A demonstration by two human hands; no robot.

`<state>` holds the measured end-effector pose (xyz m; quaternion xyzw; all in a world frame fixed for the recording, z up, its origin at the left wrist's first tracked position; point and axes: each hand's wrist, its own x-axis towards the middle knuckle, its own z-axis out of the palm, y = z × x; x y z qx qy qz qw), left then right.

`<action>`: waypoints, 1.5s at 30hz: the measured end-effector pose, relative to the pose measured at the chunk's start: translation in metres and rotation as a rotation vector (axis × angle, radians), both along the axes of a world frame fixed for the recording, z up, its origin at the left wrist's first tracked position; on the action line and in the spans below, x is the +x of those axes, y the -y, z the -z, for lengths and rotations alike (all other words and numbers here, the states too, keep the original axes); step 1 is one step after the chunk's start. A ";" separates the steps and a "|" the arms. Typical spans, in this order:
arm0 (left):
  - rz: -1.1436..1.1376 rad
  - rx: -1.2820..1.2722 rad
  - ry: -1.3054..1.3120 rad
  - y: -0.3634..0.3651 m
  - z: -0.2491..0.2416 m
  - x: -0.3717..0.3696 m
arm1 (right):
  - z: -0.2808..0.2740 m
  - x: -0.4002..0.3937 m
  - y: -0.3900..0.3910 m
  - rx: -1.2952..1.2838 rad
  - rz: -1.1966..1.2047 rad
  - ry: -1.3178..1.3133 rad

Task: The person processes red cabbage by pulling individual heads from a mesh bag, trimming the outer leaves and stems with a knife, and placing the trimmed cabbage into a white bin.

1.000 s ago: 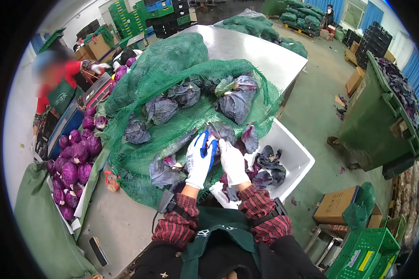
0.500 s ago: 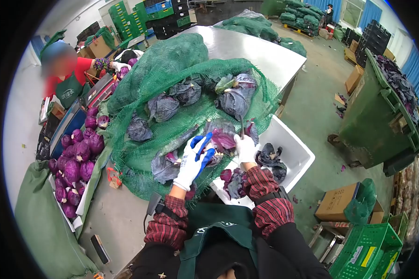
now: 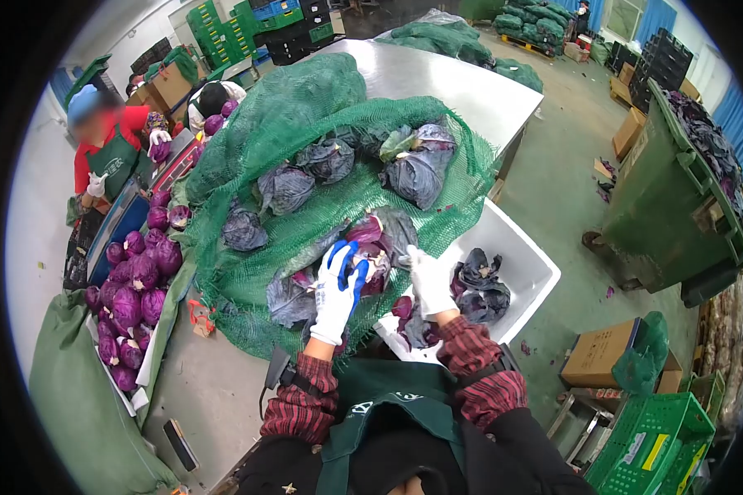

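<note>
My left hand point(image 3: 336, 293), in a white glove with blue fingers, is closed over a red cabbage point(image 3: 377, 262) lying on the green mesh sack point(image 3: 305, 235). The cabbage's pale stem end shows and its bright purple inside is partly bared. A dark outer leaf point(image 3: 399, 234) stands out from its right side. My right hand point(image 3: 429, 283), white-gloved, has its fingers bent at that leaf's edge and appears to pinch it. Several whole cabbages with dark outer leaves point(image 3: 418, 173) lie further back on the mesh. Loose dark leaves point(image 3: 292, 299) lie left of my left hand.
A white bin point(image 3: 530, 280) with discarded leaves point(image 3: 480, 289) stands at my right. Peeled purple cabbages point(image 3: 128, 305) are heaped at left. A person in red point(image 3: 115, 153) works beyond them. A green wheeled bin point(image 3: 664, 206) and green crate point(image 3: 656, 441) stand on the floor.
My left hand has shifted onto the cabbage. My right hand has moved slightly left and down, and the dark leaf now stands further out. The other person has leaned back, holding a cabbage.
</note>
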<state>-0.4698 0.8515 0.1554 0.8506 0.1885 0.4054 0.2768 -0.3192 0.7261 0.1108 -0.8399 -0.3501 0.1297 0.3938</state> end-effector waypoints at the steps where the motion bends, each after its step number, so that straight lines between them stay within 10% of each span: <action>1: 0.033 -0.087 0.001 -0.005 0.011 -0.001 | 0.014 0.006 0.000 0.085 -0.002 0.093; 13: -0.102 0.121 -0.097 0.005 0.000 0.010 | 0.004 0.004 -0.013 0.133 0.140 0.191; 15: 0.032 -0.033 -0.032 -0.004 0.002 0.001 | -0.008 0.002 -0.011 0.142 0.133 0.225; 18: 0.187 -0.684 0.076 -0.015 -0.003 -0.013 | -0.025 -0.009 -0.013 0.184 -0.049 -0.390; 22: 0.328 -0.153 -0.220 -0.031 -0.014 -0.029 | -0.024 -0.020 -0.026 0.179 0.051 -0.356; 26: 0.464 -0.525 -0.106 -0.020 -0.016 -0.029 | -0.003 0.001 -0.014 0.061 0.156 -0.211; 28: 0.387 -0.218 -0.230 -0.022 -0.025 -0.026 | -0.006 0.008 -0.010 0.043 0.204 -0.373; 38: 0.408 -1.057 -0.027 -0.050 -0.017 -0.038 | -0.010 0.024 -0.031 -0.030 0.228 -0.489; 40: 0.425 -0.643 -0.217 -0.075 0.028 -0.047 | 0.023 0.043 -0.038 -0.066 0.224 0.158; 45: 0.273 -0.247 -0.163 -0.003 -0.048 -0.023 | -0.015 0.018 -0.029 0.121 0.439 -0.027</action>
